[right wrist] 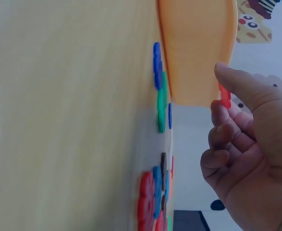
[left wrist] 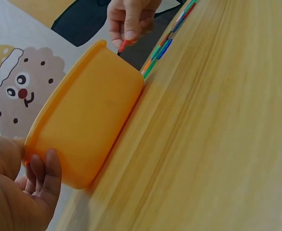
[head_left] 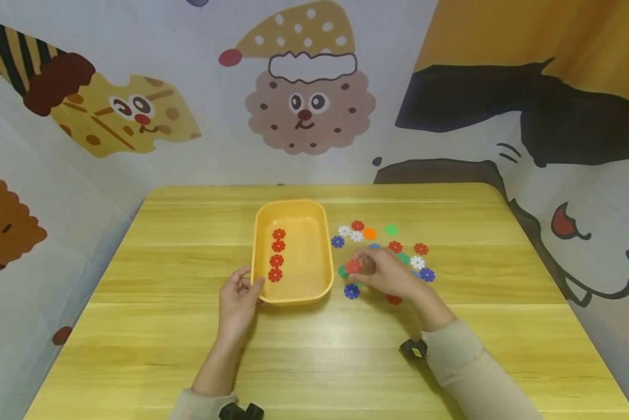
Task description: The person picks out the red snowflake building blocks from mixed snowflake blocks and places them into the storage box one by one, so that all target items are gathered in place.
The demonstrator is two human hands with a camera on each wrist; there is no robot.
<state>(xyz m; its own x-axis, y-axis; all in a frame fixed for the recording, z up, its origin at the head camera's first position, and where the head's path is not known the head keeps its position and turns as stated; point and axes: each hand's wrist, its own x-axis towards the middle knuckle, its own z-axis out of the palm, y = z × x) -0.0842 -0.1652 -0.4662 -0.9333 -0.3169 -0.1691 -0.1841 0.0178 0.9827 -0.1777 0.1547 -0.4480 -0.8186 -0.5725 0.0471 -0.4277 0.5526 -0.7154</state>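
Note:
A yellow-orange plastic tray (head_left: 306, 291) stands on the table, with several red snowflake discs (head_left: 276, 261) in a column along its left side. My left hand (head_left: 239, 303) grips the tray's near left corner, thumb over the rim and fingers under the outside wall in the left wrist view. My right hand (head_left: 385, 273) pinches a red snowflake disc (right wrist: 225, 96) between thumb and index finger, raised over the table just right of the tray. Beneath and around that hand lie loose snowflake discs, among them a dark blue one (head_left: 352, 291) and a green one (right wrist: 162, 103).
Scattered discs in white (head_left: 417, 262), red (head_left: 421, 249), orange (head_left: 369, 234) and light green (head_left: 391, 230) lie right of the tray, some overlapping. The wooden table (head_left: 314, 361) backs onto a cloth printed with cartoon figures (head_left: 310, 111). Both wrists wear small black devices (head_left: 414, 349).

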